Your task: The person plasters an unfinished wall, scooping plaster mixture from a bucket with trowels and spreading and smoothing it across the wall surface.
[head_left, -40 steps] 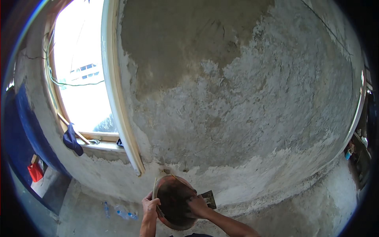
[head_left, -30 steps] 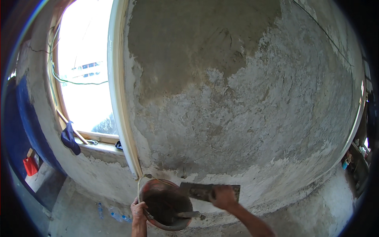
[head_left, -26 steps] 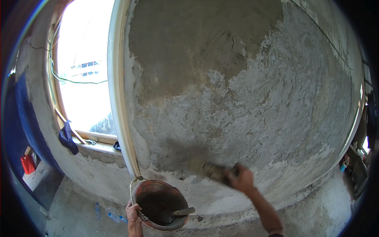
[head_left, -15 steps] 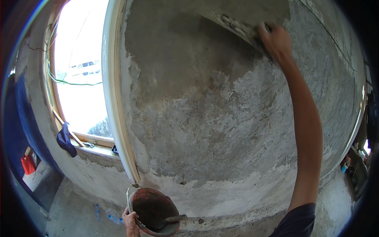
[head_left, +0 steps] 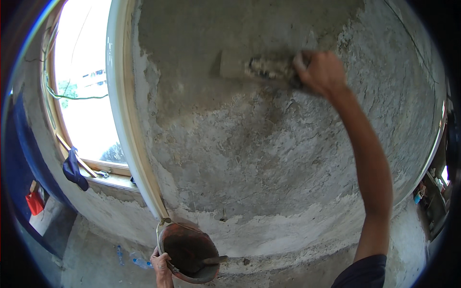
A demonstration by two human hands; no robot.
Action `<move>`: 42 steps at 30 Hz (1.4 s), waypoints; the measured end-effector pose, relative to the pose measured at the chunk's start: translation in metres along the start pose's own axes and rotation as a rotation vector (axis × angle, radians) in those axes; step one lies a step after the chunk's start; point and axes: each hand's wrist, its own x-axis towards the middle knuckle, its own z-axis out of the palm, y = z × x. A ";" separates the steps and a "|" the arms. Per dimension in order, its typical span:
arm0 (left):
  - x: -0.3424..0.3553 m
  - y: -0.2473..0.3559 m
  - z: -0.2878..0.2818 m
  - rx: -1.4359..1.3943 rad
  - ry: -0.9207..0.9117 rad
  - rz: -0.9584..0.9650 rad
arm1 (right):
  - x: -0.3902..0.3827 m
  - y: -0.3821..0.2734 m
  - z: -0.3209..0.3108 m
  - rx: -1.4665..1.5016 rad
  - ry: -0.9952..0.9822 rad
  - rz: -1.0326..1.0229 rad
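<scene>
My right hand (head_left: 322, 74) is closed round the handle end of a plastering trowel (head_left: 235, 65), raised high against the rough grey wall (head_left: 259, 149). Its long flat blade points left over darker, smoother wet plaster (head_left: 187, 72); motion blurs it slightly. Down at the lower left, my left hand (head_left: 162, 269) grips the rim of a reddish-brown bucket (head_left: 181, 232), its fingers hooked over the edge. The bucket is tilted, so its dark, plaster-stained inside shows. A tool handle (head_left: 216, 260) sticks out over its right rim; the tool's other end is hard to make out.
A pale vertical post (head_left: 126, 110) runs beside a bright window (head_left: 81, 96) on the left. A dark blue cap (head_left: 74, 170) hangs at the sill. Clear plastic bottles (head_left: 140, 262) lie on the floor. A thin cable (head_left: 408, 33) crosses the wall's upper right.
My right hand has brought the trowel lower, and its blade has turned from a slant to nearly level. The left hand still holds the bucket; the view has shifted slightly.
</scene>
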 end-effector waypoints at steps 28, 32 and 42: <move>-0.006 0.010 -0.009 0.012 -0.010 0.008 | -0.097 0.033 0.016 0.236 0.240 0.249; -0.011 0.007 -0.015 0.005 -0.044 0.000 | 0.023 0.058 -0.030 0.085 0.329 0.406; -0.001 -0.001 -0.019 0.037 -0.014 -0.102 | -0.007 -0.026 0.007 -0.011 -0.059 0.017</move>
